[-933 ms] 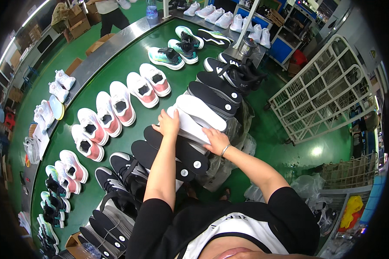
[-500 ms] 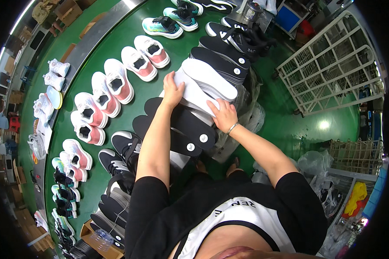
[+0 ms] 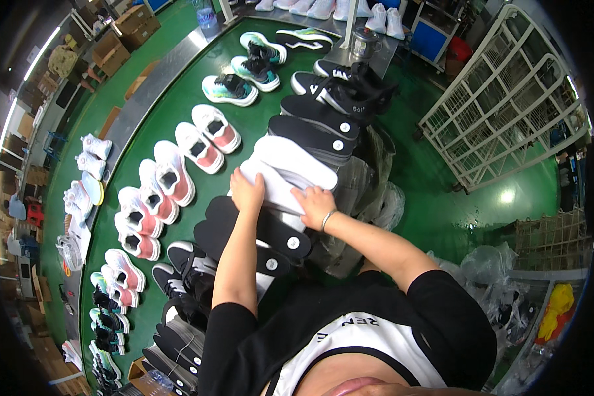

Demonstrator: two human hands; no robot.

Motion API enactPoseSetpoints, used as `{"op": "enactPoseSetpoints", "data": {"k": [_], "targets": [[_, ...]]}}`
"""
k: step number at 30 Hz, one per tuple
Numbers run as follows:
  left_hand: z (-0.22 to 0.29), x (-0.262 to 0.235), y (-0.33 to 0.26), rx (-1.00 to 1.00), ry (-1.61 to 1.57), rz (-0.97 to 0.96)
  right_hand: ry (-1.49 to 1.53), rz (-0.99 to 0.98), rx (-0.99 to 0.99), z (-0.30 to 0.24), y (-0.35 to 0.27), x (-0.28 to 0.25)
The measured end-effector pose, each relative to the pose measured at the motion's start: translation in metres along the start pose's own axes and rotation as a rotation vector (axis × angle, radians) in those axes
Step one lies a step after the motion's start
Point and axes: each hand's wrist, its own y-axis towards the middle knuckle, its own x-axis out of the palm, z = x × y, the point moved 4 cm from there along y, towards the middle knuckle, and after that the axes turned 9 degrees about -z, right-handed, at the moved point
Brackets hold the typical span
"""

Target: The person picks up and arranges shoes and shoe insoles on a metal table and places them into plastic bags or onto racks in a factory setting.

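Note:
Two white insoles [image 3: 287, 168] lie side by side near the green conveyor's near edge. My left hand [image 3: 247, 192] grips the near end of the left one. My right hand [image 3: 315, 204] presses on the near end of the right one; a bracelet is on that wrist. Black insoles with white round stickers lie on both sides of them: a pair farther along [image 3: 313, 125] and several nearer to me [image 3: 257, 231], under my forearms.
Pink-and-white sneakers [image 3: 171, 178] line the green conveyor [image 3: 178, 105] on the left, teal ones [image 3: 244, 69] farther off, black shoes [image 3: 340, 86] near the far end. A white wire cart [image 3: 508, 92] stands to the right. Clear plastic bags [image 3: 376, 198] hang by the insoles.
The view has shifted and both hands with the white insoles sit lower in the picture. The right hand has slid from the insoles' middle to their near end.

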Motion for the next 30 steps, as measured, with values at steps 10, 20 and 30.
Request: {"op": "enactPoseSetpoints", "data": {"k": [10,20,30], "targets": [[0.059,0.026,-0.011,-0.330,0.442,0.064,0.164,-0.032,-0.639,0.043,-0.013,-0.074],[0.070,0.035,-0.005,-0.325,0.488,0.082,0.400,0.549,-0.196,0.280,0.248,-0.195],[0.065,0.035,-0.002,-0.332,0.464,0.083,0.222,0.374,0.235,0.356,0.416,-0.202]]}}
